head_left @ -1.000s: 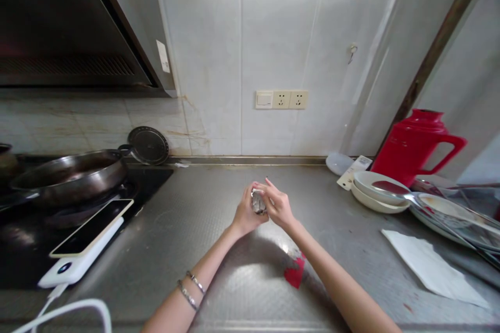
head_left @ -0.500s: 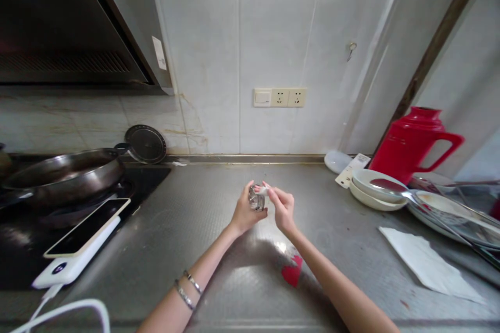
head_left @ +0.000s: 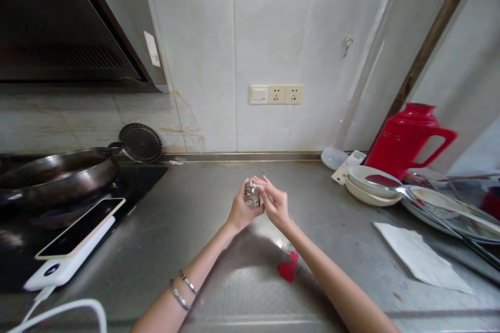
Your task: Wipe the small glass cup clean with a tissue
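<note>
Glassy jar (head_left: 252,196): one, held over the middle of the desk (head_left: 195,218), between both hands.
Left hand (head_left: 239,212): wrapped around the jar's side, gripping it.
Right hand (head_left: 278,204): bent fingers are laid at the jar's upper right; whether anything is pinched cannot be told.
Handling: judged light, stiff, likely slippery, fragile if glass; best gripped around the side wall.
Bowls (head_left: 367,196): two, stacked.
Red jug (head_left: 408,140): one.
Phone (head_left: 82,230): one, laid on one white power bank (head_left: 64,272).
Pan (head_left: 78,182): one, set on the stove (head_left: 146,179).
Bracelets (head_left: 178,295): two, worn on the left forearm.
Sockets (head_left: 285,94): two, mounted beside one switch (head_left: 259,94).
</note>
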A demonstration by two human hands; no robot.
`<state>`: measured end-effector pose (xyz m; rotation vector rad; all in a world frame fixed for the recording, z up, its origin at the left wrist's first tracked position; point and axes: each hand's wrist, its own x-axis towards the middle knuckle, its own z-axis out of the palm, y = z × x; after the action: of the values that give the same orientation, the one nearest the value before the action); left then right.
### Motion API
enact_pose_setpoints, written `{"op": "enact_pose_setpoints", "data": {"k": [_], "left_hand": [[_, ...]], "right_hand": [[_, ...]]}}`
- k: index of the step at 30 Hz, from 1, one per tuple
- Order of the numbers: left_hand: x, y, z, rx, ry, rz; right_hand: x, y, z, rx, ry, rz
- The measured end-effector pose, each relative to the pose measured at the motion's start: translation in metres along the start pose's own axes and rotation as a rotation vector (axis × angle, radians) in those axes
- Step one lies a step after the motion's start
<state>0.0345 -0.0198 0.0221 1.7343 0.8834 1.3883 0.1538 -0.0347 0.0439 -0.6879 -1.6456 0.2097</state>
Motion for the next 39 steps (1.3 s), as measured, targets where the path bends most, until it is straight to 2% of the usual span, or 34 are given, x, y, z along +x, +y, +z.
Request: {"op": "enact_pose_setpoints", "data": {"k": [6,9,11,13,16,19,21,24,27,30,35,39], "left_hand": [[0.001,0.002,-0.002,-0.120,0.047,-0.200],[0.002,0.001,-0.001,-0.185,0.066,-0.238],[0.002,0.000,-0.001,-0.173,0.077,-0.242],[0.003,-0.003,-0.002,-0.098,0.089,-0.219],[0.004,-0.008,-0.006,0.084,0.094,-0.094],[0.005,-0.012,-0.010,0.275,0.071,0.034],[0.004,-0.013,-0.010,0.389,0.044,0.079],[0.001,-0.011,-0.007,0.517,-0.016,0.084],[-0.001,-0.007,-0.005,0.588,-0.038,0.048],[-0.001,-0.007,-0.005,0.584,-0.017,0.051],[0.001,-0.018,-0.009,0.542,-0.041,0.096],[0.003,-0.024,-0.015,0.486,-0.028,0.122]], "right_hand": [[-0.003,-0.003,0.001,-0.026,-0.045,-0.120],[-0.003,-0.006,0.002,0.001,-0.039,-0.101],[-0.002,-0.009,0.000,0.031,-0.013,-0.030],[-0.002,-0.010,-0.002,0.067,0.038,0.087],[0.002,-0.010,-0.004,0.124,0.133,0.267],[0.006,-0.008,-0.005,0.108,0.219,0.323],[0.008,-0.005,-0.004,0.025,0.194,0.214],[0.007,0.002,-0.004,-0.116,0.042,-0.048],[0.004,0.005,-0.003,-0.210,-0.103,-0.195],[0.001,0.004,-0.002,-0.277,-0.197,-0.274],[-0.001,-0.005,0.001,-0.279,-0.220,-0.362],[-0.005,-0.011,0.008,-0.212,-0.204,-0.333]]}}
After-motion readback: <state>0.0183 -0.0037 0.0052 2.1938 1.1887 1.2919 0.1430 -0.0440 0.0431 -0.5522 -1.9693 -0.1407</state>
